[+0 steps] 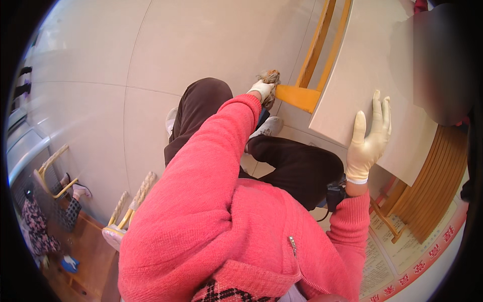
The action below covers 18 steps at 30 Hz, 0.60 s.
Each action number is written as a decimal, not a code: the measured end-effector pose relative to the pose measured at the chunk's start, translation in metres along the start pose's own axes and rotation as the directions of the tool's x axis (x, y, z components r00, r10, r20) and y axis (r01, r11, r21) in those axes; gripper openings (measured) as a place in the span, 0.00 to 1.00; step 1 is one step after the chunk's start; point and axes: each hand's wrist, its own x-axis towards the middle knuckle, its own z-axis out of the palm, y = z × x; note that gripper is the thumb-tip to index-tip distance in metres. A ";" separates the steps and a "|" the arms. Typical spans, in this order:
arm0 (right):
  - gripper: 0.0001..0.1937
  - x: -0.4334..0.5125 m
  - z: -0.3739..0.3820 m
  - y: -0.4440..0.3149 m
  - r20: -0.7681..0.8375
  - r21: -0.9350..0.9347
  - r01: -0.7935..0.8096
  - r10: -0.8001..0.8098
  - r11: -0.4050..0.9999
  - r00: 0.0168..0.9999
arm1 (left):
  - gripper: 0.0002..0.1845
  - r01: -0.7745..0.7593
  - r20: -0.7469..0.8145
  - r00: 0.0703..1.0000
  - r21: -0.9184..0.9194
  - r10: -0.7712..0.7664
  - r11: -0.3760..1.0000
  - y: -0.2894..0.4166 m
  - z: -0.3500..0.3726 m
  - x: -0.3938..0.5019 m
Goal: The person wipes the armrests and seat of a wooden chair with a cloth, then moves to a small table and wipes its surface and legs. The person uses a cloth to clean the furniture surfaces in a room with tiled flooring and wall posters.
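Note:
My left hand (pixel 261 90), in a pale glove, grips a crumpled, stained rag (pixel 270 77). The rag is held beside the end of a yellow wooden table frame (pixel 296 96); whether it touches the wood I cannot tell. My right hand (pixel 368 145), gloved too, is spread with its fingers apart over the corner of a pale tabletop (pixel 351 87). Nothing is in it, and its palm is hidden. A black device (pixel 335 196) sits at my right wrist.
A slatted wooden bench (pixel 434 181) stands right, beside a wall poster (pixel 407 249) bearing writing. A person (pixel 441 68), blurred, is across the tabletop. At left are a stool (pixel 130 207) with wrapped legs, a brown table (pixel 88 256) and another person (pixel 36 226) in floral clothing.

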 end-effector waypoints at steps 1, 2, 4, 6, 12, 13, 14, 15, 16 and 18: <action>0.31 0.000 -0.001 0.001 0.001 0.000 -0.005 0.005 1.000 1.000 | 0.24 0.051 0.004 0.999 -0.037 -0.051 0.998 -0.003 0.002 0.006; 0.31 0.001 -0.001 -0.001 0.000 0.000 -0.009 0.009 1.000 1.000 | 0.25 0.110 0.006 0.994 -0.070 -0.110 0.991 -0.005 0.003 0.009; 0.31 0.003 -0.001 0.000 0.007 0.008 -0.014 0.014 1.000 1.000 | 0.25 0.160 -0.103 0.982 -0.009 -0.160 0.987 -0.009 0.007 0.012; 0.30 0.004 -0.001 0.000 0.027 0.022 -0.016 0.015 1.000 1.000 | 0.25 0.214 -0.104 0.967 -0.162 -0.232 0.963 -0.006 0.009 0.010; 0.30 0.006 0.000 -0.003 0.016 0.031 -0.025 0.025 0.999 1.000 | 0.14 0.211 -0.015 0.975 -0.264 -0.223 0.941 0.039 0.002 -0.035; 0.29 0.005 0.000 -0.003 0.015 0.022 -0.021 0.021 1.000 1.000 | 0.14 0.144 0.058 0.990 -0.386 -0.132 0.911 0.053 0.003 -0.044; 0.29 0.005 0.000 -0.003 0.013 0.020 -0.016 0.016 1.000 1.000 | 0.13 0.080 0.115 0.993 -0.510 -0.024 0.856 0.067 0.003 -0.054; 0.29 0.004 0.000 -0.002 0.011 0.017 -0.011 0.011 1.000 1.000 | 0.14 0.075 0.172 0.984 -0.607 0.038 0.791 0.085 0.001 -0.061; 0.29 0.003 0.000 -0.002 0.006 0.020 -0.016 0.016 1.000 1.000 | 0.14 -0.055 0.145 0.972 -0.620 0.183 0.782 0.103 -0.001 -0.069; 0.29 0.001 0.001 -0.002 0.005 0.026 -0.030 0.030 0.999 1.000 | 0.17 -0.217 0.128 0.924 -0.602 0.361 0.768 0.166 -0.013 -0.069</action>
